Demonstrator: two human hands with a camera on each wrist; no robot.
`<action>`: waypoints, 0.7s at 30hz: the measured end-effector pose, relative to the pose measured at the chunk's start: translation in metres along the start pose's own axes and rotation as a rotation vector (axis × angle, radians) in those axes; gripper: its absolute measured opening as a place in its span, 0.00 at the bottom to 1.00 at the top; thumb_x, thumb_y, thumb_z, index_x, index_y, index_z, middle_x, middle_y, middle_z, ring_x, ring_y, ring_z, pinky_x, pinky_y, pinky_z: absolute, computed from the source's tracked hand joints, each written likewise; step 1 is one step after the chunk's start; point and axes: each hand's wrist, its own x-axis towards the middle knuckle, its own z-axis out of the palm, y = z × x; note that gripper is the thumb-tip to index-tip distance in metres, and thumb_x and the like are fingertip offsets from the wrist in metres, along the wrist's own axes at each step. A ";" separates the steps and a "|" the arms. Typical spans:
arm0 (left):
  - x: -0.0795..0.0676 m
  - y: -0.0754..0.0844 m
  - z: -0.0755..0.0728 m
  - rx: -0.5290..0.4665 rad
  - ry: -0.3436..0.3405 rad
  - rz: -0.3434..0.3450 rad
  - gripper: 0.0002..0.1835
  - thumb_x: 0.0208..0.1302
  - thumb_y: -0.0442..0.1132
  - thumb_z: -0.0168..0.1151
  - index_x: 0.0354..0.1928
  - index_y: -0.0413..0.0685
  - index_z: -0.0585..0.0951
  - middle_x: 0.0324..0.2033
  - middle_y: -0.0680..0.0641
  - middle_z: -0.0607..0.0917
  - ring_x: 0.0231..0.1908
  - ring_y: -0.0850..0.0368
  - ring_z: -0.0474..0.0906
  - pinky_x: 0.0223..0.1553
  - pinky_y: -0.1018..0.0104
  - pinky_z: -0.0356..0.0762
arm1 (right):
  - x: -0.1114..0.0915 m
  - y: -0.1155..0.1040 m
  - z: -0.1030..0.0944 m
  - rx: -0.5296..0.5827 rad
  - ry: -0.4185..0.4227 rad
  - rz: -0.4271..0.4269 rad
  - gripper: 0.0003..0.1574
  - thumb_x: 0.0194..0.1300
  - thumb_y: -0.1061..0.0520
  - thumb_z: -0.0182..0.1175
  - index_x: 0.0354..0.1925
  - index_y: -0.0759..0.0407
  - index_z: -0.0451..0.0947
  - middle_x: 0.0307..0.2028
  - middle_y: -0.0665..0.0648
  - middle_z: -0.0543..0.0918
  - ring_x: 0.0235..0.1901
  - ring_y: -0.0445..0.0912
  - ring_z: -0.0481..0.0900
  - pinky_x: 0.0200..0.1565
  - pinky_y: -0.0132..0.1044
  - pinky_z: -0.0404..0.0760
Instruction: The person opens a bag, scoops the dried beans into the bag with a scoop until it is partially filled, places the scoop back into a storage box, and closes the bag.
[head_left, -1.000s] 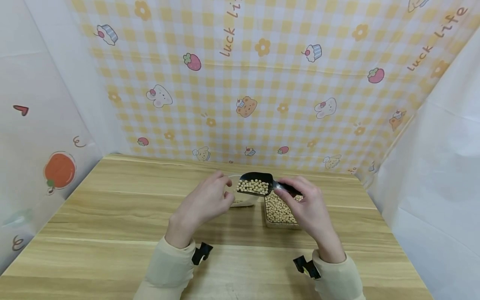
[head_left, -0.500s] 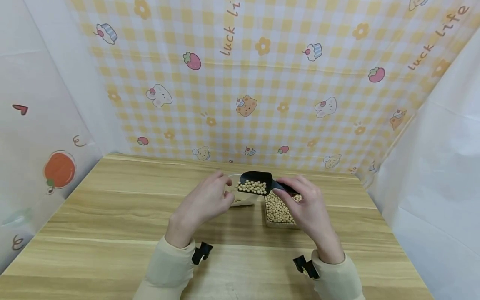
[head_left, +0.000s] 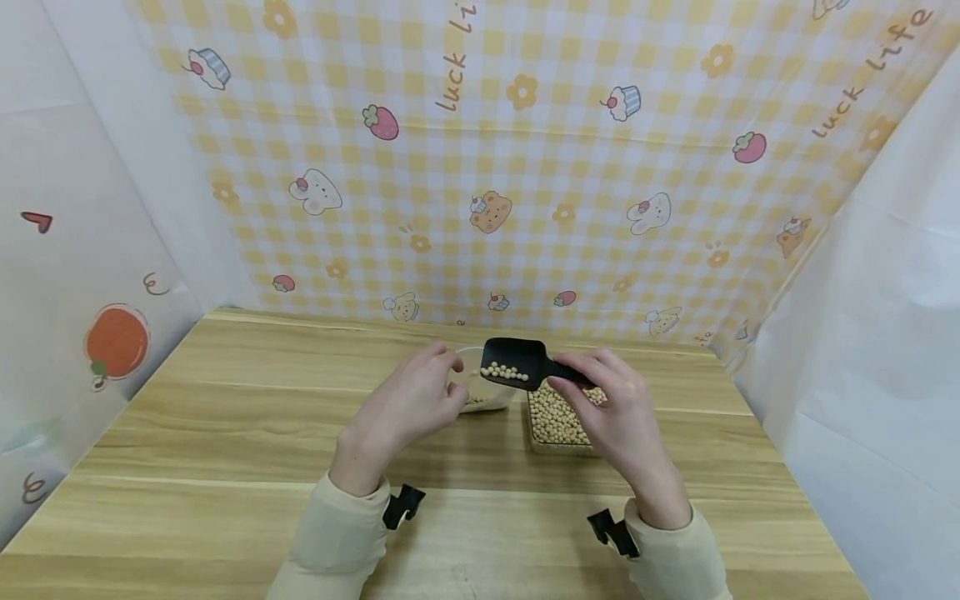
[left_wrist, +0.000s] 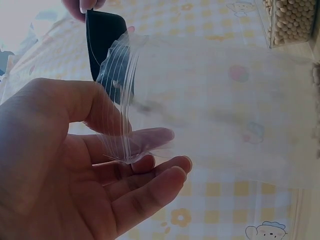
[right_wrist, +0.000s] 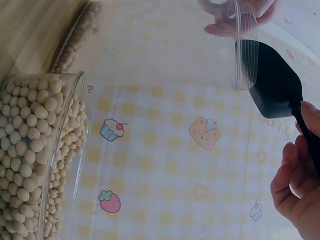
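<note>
My left hand (head_left: pixel 416 396) pinches the ribbed zip edge of a clear zip bag (left_wrist: pixel 215 120) between thumb and fingers, keeping its mouth spread. A layer of soybeans (right_wrist: pixel 77 37) lies at the bottom of the bag. In the head view the bag is partly hidden by the left hand and a black scoop (head_left: pixel 521 352). My right hand (head_left: pixel 622 412) grips the scoop's handle. The scoop is tilted toward the bag, its front end inside the mouth, with a small row of soybeans (head_left: pixel 504 372) along its lower side.
A clear square box (head_left: pixel 564 449) full of soybeans stands on the wooden table (head_left: pixel 225 433) below the right hand, just right of the bag. Behind the table hangs a yellow checked cloth (head_left: pixel 420 167). White sheets flank both sides.
The right hand has tilted the scoop further, and the soybeans in it have dwindled from a fuller load to a small row. The left hand has stayed in place at the bag.
</note>
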 end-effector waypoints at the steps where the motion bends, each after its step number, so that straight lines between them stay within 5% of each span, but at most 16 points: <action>1: 0.000 0.000 0.000 0.000 0.001 0.001 0.18 0.60 0.36 0.52 0.50 0.36 0.81 0.46 0.46 0.78 0.30 0.57 0.71 0.35 0.64 0.73 | 0.000 0.000 0.000 -0.004 0.003 -0.005 0.18 0.54 0.65 0.72 0.45 0.62 0.85 0.37 0.53 0.83 0.34 0.44 0.80 0.36 0.25 0.73; 14: -0.001 -0.002 0.000 0.000 0.007 0.004 0.18 0.60 0.36 0.51 0.49 0.37 0.81 0.46 0.46 0.78 0.28 0.57 0.71 0.34 0.64 0.72 | 0.002 0.000 -0.004 -0.021 0.038 -0.101 0.20 0.49 0.69 0.72 0.44 0.64 0.84 0.37 0.55 0.82 0.34 0.46 0.81 0.40 0.26 0.75; 21: 0.000 -0.003 0.000 -0.006 0.001 -0.006 0.18 0.60 0.36 0.52 0.49 0.36 0.81 0.46 0.45 0.78 0.28 0.57 0.71 0.33 0.65 0.73 | 0.000 0.014 -0.023 0.016 0.050 -0.022 0.21 0.49 0.72 0.71 0.45 0.63 0.84 0.37 0.54 0.83 0.34 0.43 0.78 0.37 0.26 0.74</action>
